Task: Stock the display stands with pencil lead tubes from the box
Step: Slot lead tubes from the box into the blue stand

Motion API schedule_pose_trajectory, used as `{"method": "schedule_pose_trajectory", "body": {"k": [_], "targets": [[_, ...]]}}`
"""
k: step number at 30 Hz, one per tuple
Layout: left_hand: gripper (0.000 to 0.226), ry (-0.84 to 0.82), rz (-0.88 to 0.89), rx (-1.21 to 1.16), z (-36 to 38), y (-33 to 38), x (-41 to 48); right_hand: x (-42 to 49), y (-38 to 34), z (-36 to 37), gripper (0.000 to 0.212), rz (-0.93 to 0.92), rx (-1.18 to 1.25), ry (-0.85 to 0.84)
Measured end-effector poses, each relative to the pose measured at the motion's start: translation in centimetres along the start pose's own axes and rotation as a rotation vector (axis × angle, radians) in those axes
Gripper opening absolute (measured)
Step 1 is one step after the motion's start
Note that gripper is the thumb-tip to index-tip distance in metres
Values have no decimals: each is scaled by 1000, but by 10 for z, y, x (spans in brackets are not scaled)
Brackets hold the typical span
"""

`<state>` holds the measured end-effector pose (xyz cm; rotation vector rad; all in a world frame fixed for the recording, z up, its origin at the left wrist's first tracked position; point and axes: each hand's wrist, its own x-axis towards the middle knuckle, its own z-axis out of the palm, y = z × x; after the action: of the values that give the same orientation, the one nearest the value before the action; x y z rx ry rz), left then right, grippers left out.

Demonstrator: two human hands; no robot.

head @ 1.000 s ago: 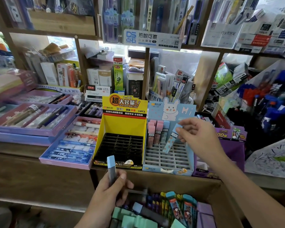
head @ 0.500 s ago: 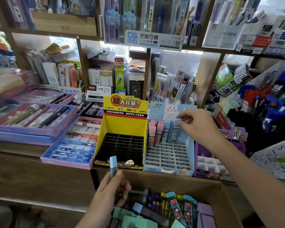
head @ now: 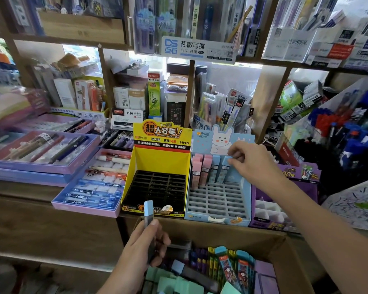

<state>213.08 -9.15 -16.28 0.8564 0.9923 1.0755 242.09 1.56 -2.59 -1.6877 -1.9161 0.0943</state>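
Left hand (head: 140,249) grips an upright dark lead tube (head: 148,213) with a light-blue cap, thumb clamped on its side, over the far-left corner of the cardboard box (head: 221,232), which holds more tubes below the front edge of the wooden shelf (head: 19,188). Right hand (head: 251,164) is at the back row of the blue rabbit display stand (head: 219,200), fingers curled at the top of a blue tube (head: 225,169) slotted near two pink tubes (head: 200,169); can't tell if pinching or just touching. Yellow display stand (head: 157,164) sits just left of it at the shelf's front edge, black slot grid showing.
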Motion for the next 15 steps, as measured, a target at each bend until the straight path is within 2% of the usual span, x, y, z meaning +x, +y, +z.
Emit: {"method": "schedule_pose_trajectory", "body": {"k": [6,13,15], "targets": [[33,15,-54,-96,0,-3,7,2,-3,7,12,-37,-105,-36],[39,11,-6,-32,1,-2,4,-2,-10,1,16,-65,-217,-79],[36,-2,17,-4,1,-1,2,-7,-13,-2,16,-95,-212,-44]]}}
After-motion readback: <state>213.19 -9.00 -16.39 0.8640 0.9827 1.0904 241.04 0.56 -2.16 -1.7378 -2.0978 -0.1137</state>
